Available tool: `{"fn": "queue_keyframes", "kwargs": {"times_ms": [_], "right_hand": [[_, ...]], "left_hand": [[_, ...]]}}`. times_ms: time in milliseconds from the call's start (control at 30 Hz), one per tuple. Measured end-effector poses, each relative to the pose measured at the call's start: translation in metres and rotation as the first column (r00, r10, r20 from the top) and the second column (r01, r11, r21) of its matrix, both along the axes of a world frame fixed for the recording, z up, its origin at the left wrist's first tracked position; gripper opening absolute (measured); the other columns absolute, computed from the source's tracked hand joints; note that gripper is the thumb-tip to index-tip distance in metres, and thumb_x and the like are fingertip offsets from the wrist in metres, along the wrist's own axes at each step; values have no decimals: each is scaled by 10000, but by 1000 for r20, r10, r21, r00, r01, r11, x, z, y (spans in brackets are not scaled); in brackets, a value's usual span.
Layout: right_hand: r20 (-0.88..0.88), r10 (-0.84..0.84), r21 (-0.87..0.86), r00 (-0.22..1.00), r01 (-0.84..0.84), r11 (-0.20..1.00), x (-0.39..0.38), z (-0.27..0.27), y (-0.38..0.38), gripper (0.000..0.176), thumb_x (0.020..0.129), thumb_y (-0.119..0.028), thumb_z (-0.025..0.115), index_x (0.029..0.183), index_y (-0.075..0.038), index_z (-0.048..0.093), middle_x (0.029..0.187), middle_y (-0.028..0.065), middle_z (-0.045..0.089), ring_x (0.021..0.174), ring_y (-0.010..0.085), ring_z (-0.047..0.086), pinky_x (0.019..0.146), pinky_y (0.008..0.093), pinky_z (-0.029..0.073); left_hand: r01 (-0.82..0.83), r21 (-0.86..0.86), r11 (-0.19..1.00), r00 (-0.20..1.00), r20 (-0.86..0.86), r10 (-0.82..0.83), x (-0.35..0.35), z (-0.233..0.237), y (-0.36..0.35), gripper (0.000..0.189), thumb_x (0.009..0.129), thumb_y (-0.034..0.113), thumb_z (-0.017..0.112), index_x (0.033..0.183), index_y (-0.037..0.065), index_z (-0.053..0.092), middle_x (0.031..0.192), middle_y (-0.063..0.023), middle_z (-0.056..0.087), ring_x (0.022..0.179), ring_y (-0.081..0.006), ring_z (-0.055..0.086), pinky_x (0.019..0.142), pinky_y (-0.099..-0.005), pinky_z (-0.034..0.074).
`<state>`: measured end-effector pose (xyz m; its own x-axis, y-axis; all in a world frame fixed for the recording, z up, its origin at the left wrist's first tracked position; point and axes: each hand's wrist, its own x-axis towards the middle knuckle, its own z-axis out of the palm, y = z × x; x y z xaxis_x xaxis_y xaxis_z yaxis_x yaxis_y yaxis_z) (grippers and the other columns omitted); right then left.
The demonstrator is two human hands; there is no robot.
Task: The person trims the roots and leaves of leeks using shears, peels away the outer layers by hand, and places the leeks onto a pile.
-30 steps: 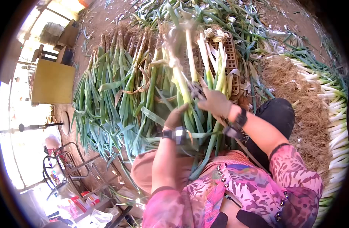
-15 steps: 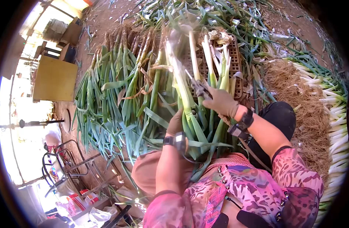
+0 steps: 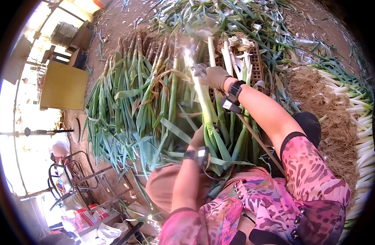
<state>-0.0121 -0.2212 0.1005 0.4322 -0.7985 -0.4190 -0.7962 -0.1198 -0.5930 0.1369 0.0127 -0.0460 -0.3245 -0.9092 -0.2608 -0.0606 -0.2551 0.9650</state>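
Observation:
My left hand (image 3: 198, 138), in a brownish glove, is closed around a leek (image 3: 204, 98) where its white stalk turns into green leaves. The leek slants up and away, and its root end is smeared by motion blur. Beside the white stalk is my gloved right hand (image 3: 216, 77), wrapped around a grey air blow gun (image 3: 200, 70) whose nozzle end is blurred. A tan hose (image 3: 260, 143) trails below the right forearm toward my lap. Just right of this leek, several pale-stalked leeks (image 3: 227, 59) lie across a brown plastic crate (image 3: 256, 67).
Unpeeled leeks (image 3: 132, 87) with dry brown stalks lie in a row at left. At right stretches a long row of white leeks (image 3: 364, 141) with bushy roots (image 3: 324, 118). Stripped leaves (image 3: 236, 20) litter the ground behind. A yellow box (image 3: 64, 86) and metal frame chair (image 3: 75, 173) stand left.
My right hand has moved up and left along the leek with the air blow gun, nearer its root end. My left hand keeps its hold. The whole view has shifted slightly.

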Motion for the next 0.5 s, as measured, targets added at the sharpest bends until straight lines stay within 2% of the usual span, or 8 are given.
{"fn": "queue_keyframes", "kwargs": {"times_ms": [100,167,233,267,333,367,433,500], "right_hand": [[-23,115,-172,993,-117,978,8,-12,-7,602,835,-455,591,1063,93,689,947,279,714,915,387,712,839,417,555],[-42,135,-170,990,-141,975,8,-8,3,543,855,-441,578,1081,39,697,959,259,718,908,376,715,826,423,559],[-52,35,-109,998,-40,993,0,1,20,433,890,-426,560,1083,-73,720,970,217,726,885,350,721,807,430,566],[-58,-15,-81,998,10,997,-4,1,27,384,908,-419,551,1084,-129,732,975,196,730,874,338,725,797,433,570],[-95,36,-32,995,-39,999,-17,13,49,356,924,-391,535,1105,-146,718,958,204,725,867,330,724,809,443,567],[28,64,-39,998,-63,997,-26,12,66,383,877,-392,598,1092,-94,707,883,193,716,788,321,711,738,432,566],[143,170,-22,975,-169,985,-50,6,101,424,824,-391,660,1080,-54,682,819,193,704,740,336,694,687,437,558],[78,240,53,968,-244,968,-70,-2,134,441,818,-396,655,1094,-52,668,883,222,702,827,381,691,762,462,543]], "left_hand": [[-6,-18,1000,1000,6,6,7,-38,2,353,917,121,702,1239,52,573,1024,-87,725,894,-173,703,797,-315,578],[-18,-102,995,999,45,22,1,-16,2,342,978,236,646,1249,40,575,1006,-101,723,889,-180,702,794,-321,582],[-105,41,994,994,-33,106,-8,15,-1,372,1007,283,619,1277,32,566,1012,-95,711,895,-178,688,811,-316,572],[-166,230,959,974,-113,195,-11,25,-5,385,1007,273,619,1299,30,557,1028,-81,701,903,-172,675,829,-308,561],[-151,422,894,911,-291,291,-9,23,-9,433,1018,317,592,1339,33,529,1054,-70,692,912,-175,663,856,-302,546],[-99,424,900,869,-405,286,-2,7,-9,468,1030,370,564,1355,37,511,1065,-74,693,913,-185,664,865,-304,541],[-52,741,670,611,-507,608,-5,12,-20,547,1049,504,473,1368,60,488,1082,-74,693,910,-220,668,889,-312,528],[-280,577,767,652,-472,593,-13,53,-24,515,1037,473,506,1322,45,540,1077,-67,691,900,-241,667,839,-322,546]]}}
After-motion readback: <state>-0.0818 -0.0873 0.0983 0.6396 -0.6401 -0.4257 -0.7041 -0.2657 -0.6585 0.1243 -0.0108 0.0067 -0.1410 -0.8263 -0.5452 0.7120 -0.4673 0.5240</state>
